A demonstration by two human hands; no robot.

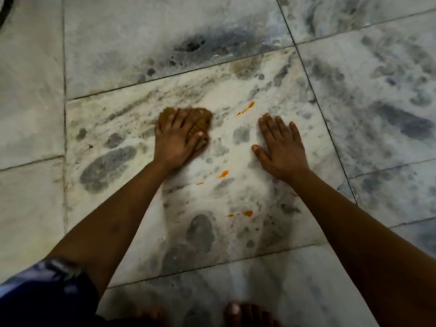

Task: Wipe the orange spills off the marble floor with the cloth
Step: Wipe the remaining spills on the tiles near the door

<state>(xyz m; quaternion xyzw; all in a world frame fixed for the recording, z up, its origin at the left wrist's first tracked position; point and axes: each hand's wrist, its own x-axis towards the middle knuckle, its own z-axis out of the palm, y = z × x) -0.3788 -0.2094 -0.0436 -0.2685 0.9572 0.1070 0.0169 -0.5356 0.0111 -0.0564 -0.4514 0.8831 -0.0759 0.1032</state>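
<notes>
A brown-orange cloth lies bunched on the white and grey marble floor. My left hand lies flat on top of it with fingers spread, pressing it down. My right hand rests flat on the bare marble to the right, fingers straight, holding nothing. One orange spill streak sits just right of the cloth. A second orange spill lies between my wrists, with a small fleck beside it. A third orange spill lies nearer to me.
My bare toes show at the bottom edge. Dark blue fabric covers the lower left corner. A black curved object sits in the top left corner. Tile joints cross the floor around the central slab.
</notes>
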